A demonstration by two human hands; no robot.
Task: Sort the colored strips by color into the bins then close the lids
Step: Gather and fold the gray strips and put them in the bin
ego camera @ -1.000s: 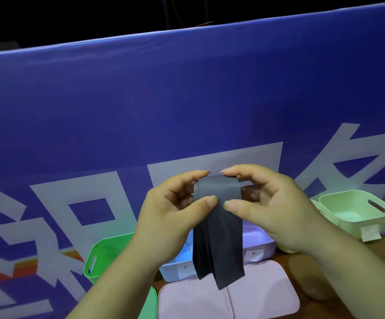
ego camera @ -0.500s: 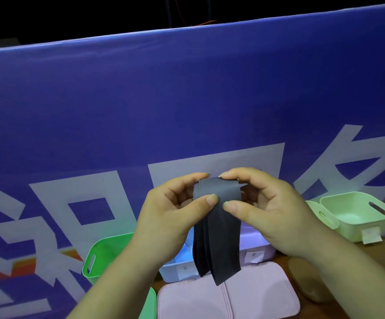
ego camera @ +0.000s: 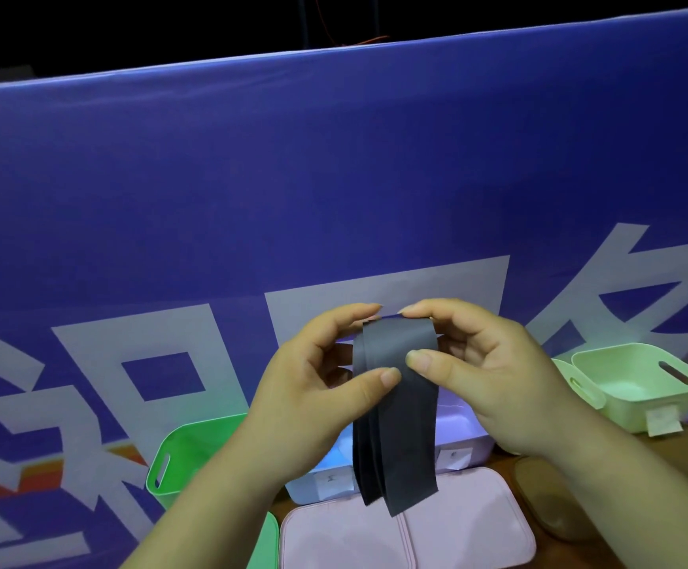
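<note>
A: Right, which step?

B: Mid-sort. The dark grey strips (ego camera: 395,429) are held up at centre frame, above the bins. The left hand (ego camera: 313,396) pinches their left edge, thumb against fingers. The right hand (ego camera: 494,379) pinches the top right the same way.

A: Next?

B: My read: choose a bin, lower, release. No bin is grey, so I can't tell which.

A: Counts?

B: Strips: overlapped layers, about three bottom edges, exact number unclear. Bins: green bin (ego camera: 178,449) lower left, lavender bin (ego camera: 465,441) behind the strips, pale green bin (ego camera: 630,408) right, and a fourth rim (ego camera: 580,384) beside it. Lids: pink lid (ego camera: 334,540) bottom centre, green lid (ego camera: 270,544) at its left, brown lid (ego camera: 547,498) right. None fitted.
</note>
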